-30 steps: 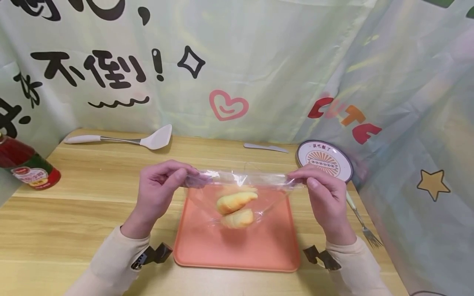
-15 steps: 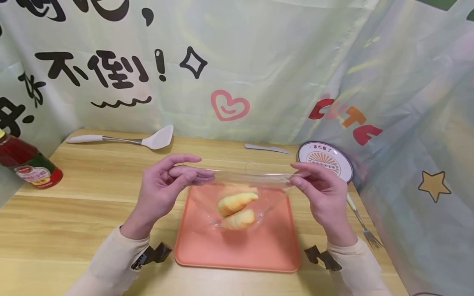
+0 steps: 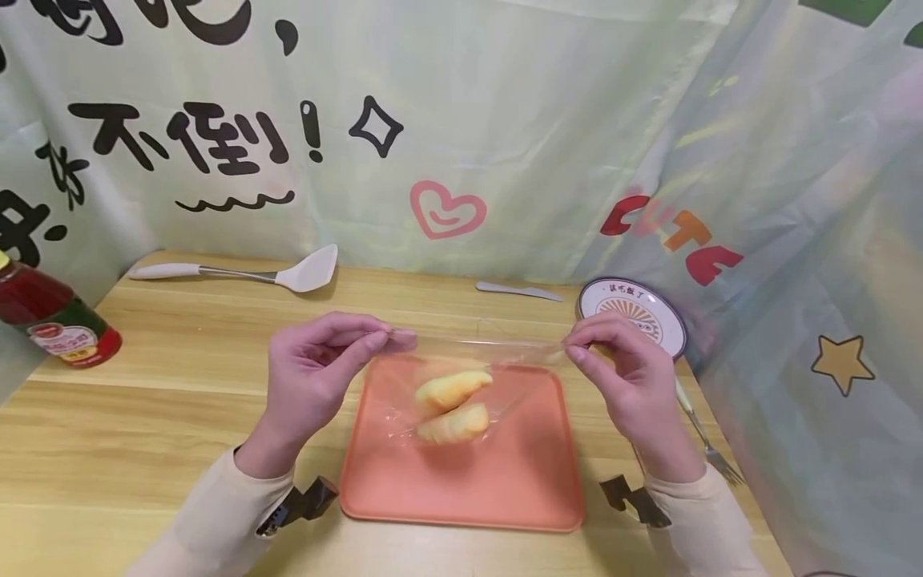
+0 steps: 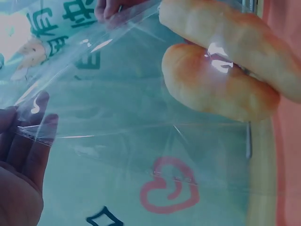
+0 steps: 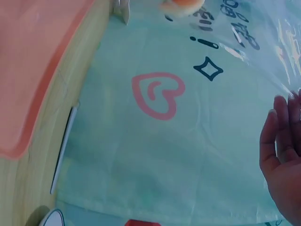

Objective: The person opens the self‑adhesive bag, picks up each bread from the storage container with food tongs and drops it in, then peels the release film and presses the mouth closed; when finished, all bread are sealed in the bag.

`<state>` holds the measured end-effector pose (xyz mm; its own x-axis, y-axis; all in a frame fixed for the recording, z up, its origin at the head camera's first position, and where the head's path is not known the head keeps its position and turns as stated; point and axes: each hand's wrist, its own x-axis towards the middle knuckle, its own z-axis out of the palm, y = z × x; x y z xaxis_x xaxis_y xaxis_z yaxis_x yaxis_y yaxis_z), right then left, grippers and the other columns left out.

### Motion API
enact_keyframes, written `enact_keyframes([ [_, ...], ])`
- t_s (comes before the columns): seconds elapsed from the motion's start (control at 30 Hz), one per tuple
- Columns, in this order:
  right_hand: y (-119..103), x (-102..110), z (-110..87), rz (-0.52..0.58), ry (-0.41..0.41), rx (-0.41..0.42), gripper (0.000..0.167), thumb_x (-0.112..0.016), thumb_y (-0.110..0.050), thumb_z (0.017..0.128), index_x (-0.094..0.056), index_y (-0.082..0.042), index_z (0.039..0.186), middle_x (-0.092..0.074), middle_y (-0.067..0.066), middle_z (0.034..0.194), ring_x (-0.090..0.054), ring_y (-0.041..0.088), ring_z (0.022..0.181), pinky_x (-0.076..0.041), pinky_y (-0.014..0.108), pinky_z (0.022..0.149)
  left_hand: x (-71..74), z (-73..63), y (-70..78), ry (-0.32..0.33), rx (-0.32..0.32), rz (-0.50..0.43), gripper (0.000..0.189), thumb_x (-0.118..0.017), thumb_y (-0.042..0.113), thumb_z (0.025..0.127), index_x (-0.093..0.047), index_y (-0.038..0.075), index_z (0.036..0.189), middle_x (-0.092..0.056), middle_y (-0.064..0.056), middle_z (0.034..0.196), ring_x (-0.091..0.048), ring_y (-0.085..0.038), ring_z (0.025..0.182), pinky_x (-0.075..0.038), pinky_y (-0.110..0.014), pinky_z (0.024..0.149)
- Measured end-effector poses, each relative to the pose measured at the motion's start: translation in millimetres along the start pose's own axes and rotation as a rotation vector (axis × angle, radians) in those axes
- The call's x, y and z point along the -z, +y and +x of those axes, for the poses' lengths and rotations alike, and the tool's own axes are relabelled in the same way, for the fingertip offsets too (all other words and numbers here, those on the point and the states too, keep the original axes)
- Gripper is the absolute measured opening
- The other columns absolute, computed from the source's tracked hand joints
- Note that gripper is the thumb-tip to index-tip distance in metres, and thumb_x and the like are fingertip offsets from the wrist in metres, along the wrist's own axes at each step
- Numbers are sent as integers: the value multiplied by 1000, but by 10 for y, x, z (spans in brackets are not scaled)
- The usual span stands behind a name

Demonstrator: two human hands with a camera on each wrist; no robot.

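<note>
A clear plastic bag (image 3: 515, 358) is stretched between both hands above an orange tray (image 3: 461, 501). My left hand (image 3: 313, 377) pinches its upper left corner between thumb and fingers; some fingers show through the film. At the upper right corner, my right hand (image 3: 629, 385) pinches the edge with thumb and index finger. Two golden bread rolls, an upper one (image 3: 453, 390) and a lower one (image 3: 454, 425), lie inside the bag. The left wrist view shows both rolls (image 4: 221, 84) through the shiny film. Only a roll's end (image 5: 183, 5) appears in the right wrist view.
A white spatula (image 3: 306, 271) and a knife (image 3: 517, 290) lie along the table's back edge. At the left stands a red sauce bottle (image 3: 61, 320). A round plate (image 3: 667, 320) and a fork (image 3: 714, 457) are at the right. Printed cloth (image 3: 534, 120) hangs behind.
The left fingers spread half a second ago and have closed back onto the bag's corner. The right thumb and index now meet on the edge. The rolls have shifted slightly left with the bag.
</note>
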<state>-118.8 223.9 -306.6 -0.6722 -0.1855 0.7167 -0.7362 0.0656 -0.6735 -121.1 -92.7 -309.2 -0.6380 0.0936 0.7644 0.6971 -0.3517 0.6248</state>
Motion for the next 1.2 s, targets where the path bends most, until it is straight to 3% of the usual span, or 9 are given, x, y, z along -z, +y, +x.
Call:
enact_keyframes([
  [0.17, -19, 31, -7, -129, -45, -72, 26, -60, 28, 79, -63, 13, 101, -62, 14, 93, -58, 19, 89, -49, 24, 84, -86, 6, 75, 9, 22, 64, 14, -60, -22, 85, -66, -15, 95, -71, -25, 87, -72, -30, 81, -57, -41, 69],
  [0.33, -40, 55, 26, -296, -137, -106, 30, -65, 22, 81, -68, 2, 104, -65, 10, 96, -58, 16, 89, -48, 22, 84, -181, 29, 121, 14, 43, 115, 15, -61, -21, 85, -68, -12, 95, -71, -23, 87, -72, -29, 79, -58, -39, 67],
  [0.47, -136, -30, 138, -429, -198, -44, 28, -69, 14, 83, -70, -6, 102, -67, 1, 97, -59, 14, 89, -48, 24, 82, -246, 19, 154, 0, 29, 220, 17, -64, -20, 84, -69, -9, 95, -73, -18, 89, -73, -26, 78, -58, -35, 64],
  [0.57, -258, -168, 231, -487, -234, 61, 20, -70, 4, 86, -70, -7, 102, -66, -3, 100, -60, 14, 91, -48, 27, 82, -278, 17, 169, -15, 5, 300, 18, -65, -19, 83, -69, -6, 95, -74, -15, 89, -73, -24, 78, -58, -31, 62],
  [0.7, -385, -422, 351, -486, -279, 222, 15, -65, -18, 96, -68, -5, 103, -65, 1, 103, -60, 18, 95, -46, 27, 80, -305, 33, 187, -44, -30, 362, 17, -67, -18, 83, -65, -4, 94, -74, -12, 91, -73, -22, 81, -55, -24, 60],
  [0.8, -434, -618, 462, -471, -312, 305, 18, -62, -20, 99, -67, -4, 101, -63, 4, 101, -58, 20, 95, -44, 26, 78, -305, 55, 197, -58, -59, 387, 18, -69, -18, 82, -63, -4, 92, -74, -12, 91, -73, -21, 81, -55, -23, 61],
  [0.9, -456, -755, 547, -447, -326, 337, 7, -70, -9, 92, -67, -4, 96, -60, 4, 96, -56, 20, 91, -43, 26, 78, -306, 73, 194, -46, -106, 422, 13, -71, -12, 83, -68, -4, 91, -74, -11, 89, -72, -19, 78, -56, -24, 64],
  [1.03, -451, -832, 589, -408, -330, 334, 11, -75, -1, 85, -66, -5, 90, -57, 2, 91, -53, 19, 89, -42, 27, 80, -312, 81, 184, -8, -182, 444, 4, -74, -2, 86, -74, -2, 89, -74, -9, 83, -66, -12, 66, -51, -19, 61],
  [1.2, -427, -851, 607, -368, -347, 340, 10, -74, -1, 87, -65, -6, 87, -57, 2, 90, -54, 18, 88, -44, 28, 83, -300, 99, 205, 11, -217, 420, 10, -75, -9, 79, -76, -2, 87, -72, -8, 82, -62, -14, 67, -49, -20, 61],
])
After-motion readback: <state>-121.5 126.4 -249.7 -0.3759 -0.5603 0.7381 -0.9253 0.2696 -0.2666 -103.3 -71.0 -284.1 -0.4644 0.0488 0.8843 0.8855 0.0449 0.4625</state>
